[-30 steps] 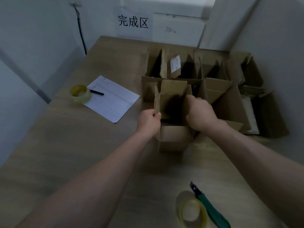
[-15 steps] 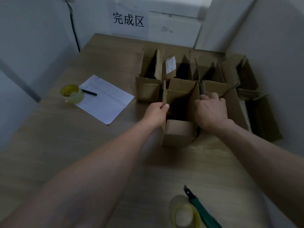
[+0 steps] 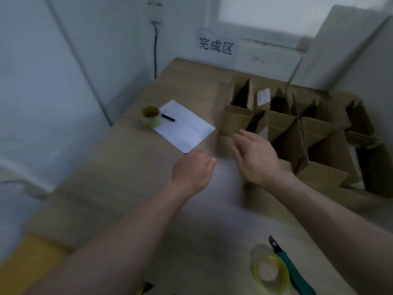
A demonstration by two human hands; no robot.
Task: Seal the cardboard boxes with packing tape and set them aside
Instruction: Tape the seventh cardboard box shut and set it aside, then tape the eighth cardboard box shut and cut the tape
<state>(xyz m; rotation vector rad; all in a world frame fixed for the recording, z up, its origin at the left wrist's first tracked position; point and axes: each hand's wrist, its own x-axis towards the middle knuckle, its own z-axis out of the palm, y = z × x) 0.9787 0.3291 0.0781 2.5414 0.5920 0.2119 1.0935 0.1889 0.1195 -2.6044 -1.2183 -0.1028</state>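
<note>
Here, both of the person's bare forearms reach forward over a wooden table (image 3: pixel 110 188); the frame is motion-blurred. The left hand (image 3: pixel 192 169) hovers at centre with its fingers loosely curled and nothing visible in its grasp. The right hand (image 3: pixel 255 158) lies just to its 3 o'clock, fingers extended and spread, pointing toward 11 o'clock; whether the fingertips touch cardboard cannot be told through the blur. Under the right wrist stands the nearest cardboard box (image 3: pixel 257 199), its near face visible and its top hidden by the hand. From 12 o'clock to 3 o'clock of the right hand stands a cluster of open cardboard boxes (image 3: pixel 314 133), flaps raised, filling the table's far right corner against the wall; 1 flap carries a white label (image 3: pixel 263 96).

At 10 o'clock of the left hand, well apart from it, lies a white sheet of paper (image 3: pixel 185 126) with a black pen (image 3: pixel 168 117) resting on its far edge. A yellowish tape roll (image 3: pixel 150 116) stands just beside the pen, at the sheet's far left corner. At 5 o'clock of the frame, near the table's front edge, a second tape roll (image 3: pixel 270 271) lies flat, with a green-handled utility knife (image 3: pixel 293 271) just beside it on the right. A paper sign (image 3: pixel 215 46) with 3 printed characters hangs on the far wall at 12 o'clock.
</note>
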